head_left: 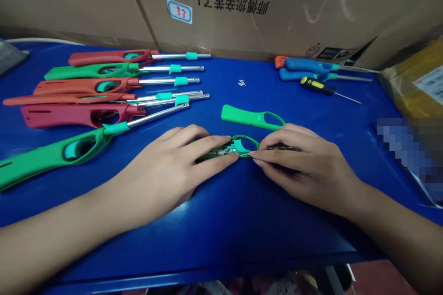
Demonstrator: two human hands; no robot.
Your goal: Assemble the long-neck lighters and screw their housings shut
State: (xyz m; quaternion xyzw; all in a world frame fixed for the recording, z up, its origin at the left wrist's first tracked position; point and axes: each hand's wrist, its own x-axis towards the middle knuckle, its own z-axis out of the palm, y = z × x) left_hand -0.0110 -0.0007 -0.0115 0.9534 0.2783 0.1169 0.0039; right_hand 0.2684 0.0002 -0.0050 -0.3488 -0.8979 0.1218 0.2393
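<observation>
An opened green gas lighter [238,146] lies on the blue table between my hands, its inner parts and teal trigger showing. My left hand [183,159] is closed over its handle end, fingers pressing along both edges. With thumb and fingers pinched together, my right hand [301,159] grips the lighter just past the trigger loop; a dark rod-like part shows under these fingers. Just beyond lies a loose green half shell [249,116], its looped end partly behind my right hand.
Several red, orange and green lighters [86,85] lie at the left. Blue lighters [304,69] and a black-yellow screwdriver [316,86] lie at the back right. Small metal screws [241,83] sit mid-table. A cardboard box [221,23] walls the back; a yellow-taped package [418,78] stands right.
</observation>
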